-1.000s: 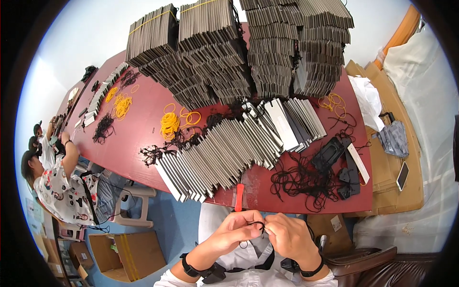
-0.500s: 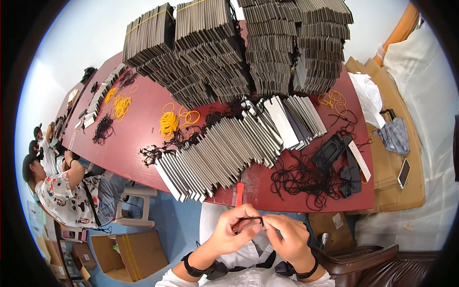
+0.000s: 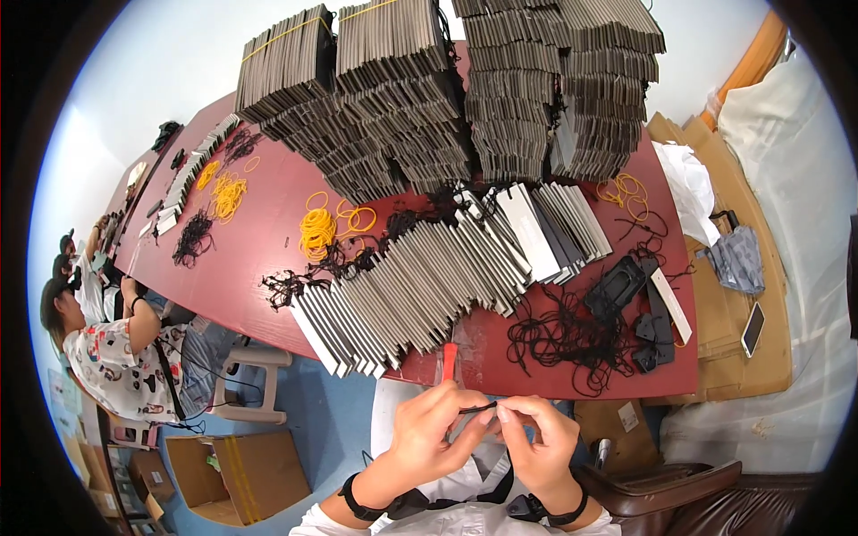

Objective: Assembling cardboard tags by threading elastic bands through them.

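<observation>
In front of my body, at the table's near edge, my left hand [image 3: 433, 436] pinches a short black cord [image 3: 480, 408]. My right hand [image 3: 540, 439] closes its thumb and fingers on the cord's other end, so the cord spans the small gap between both hands. Just beyond my fingertips a red handle [image 3: 450, 359] lies at the table edge. Farther on, a slanting row of thin grey-white flat pieces [image 3: 411, 279] stands on edge, with black cords at their far ends. A tangled heap of loose black cords [image 3: 572, 344] lies to the right of the row.
Tall stacks of grey pieces [image 3: 393, 98] rise at the back of the dark red table [image 3: 259, 268]. Yellow rubber bands [image 3: 317, 234] lie left of them. Black plastic parts [image 3: 657, 330] sit at right. A co-worker [image 3: 121, 357], a stool [image 3: 255, 384] and an opened carton [image 3: 241, 473] are at left.
The cord has straightened from a bent loop into a nearly level line between my hands. My right hand has turned slightly, its fingers more upright. The table items stay in place.
</observation>
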Available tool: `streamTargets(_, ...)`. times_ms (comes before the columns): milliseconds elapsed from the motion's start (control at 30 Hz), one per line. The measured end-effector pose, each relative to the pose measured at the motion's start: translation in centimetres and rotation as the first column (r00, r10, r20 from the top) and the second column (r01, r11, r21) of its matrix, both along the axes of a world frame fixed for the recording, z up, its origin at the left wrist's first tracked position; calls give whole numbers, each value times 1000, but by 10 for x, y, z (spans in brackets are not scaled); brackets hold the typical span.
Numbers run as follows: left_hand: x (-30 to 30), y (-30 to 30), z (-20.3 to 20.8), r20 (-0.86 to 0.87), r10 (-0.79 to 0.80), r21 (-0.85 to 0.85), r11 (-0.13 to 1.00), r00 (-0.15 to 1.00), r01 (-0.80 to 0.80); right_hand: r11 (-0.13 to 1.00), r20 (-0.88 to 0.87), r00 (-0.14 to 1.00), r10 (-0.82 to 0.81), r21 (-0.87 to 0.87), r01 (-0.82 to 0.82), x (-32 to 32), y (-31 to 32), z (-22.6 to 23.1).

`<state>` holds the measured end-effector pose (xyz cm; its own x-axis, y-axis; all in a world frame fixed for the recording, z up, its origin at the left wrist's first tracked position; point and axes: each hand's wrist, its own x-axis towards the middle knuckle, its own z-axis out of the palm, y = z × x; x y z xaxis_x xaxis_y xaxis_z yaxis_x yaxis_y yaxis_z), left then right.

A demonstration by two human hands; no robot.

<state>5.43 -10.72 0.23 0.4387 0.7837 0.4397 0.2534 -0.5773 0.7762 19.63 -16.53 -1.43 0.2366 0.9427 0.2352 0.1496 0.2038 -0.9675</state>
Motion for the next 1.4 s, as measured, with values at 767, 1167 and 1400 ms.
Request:
streamTargets(767, -8, 7, -4, -323, 107, 474, 878, 940, 63, 949, 443, 840, 314, -163, -268, 33, 15, 27)
streamTargets(1167, -7, 8, -2, -162, 14, 225, 974, 987, 23, 946, 607, 733, 307, -108, -306, 33, 19, 33)
streamTargets(1400, -11, 10, -8, -208, 15, 369, 927, 978, 64, 929, 573, 738, 356, -132, -345, 38, 24, 34)
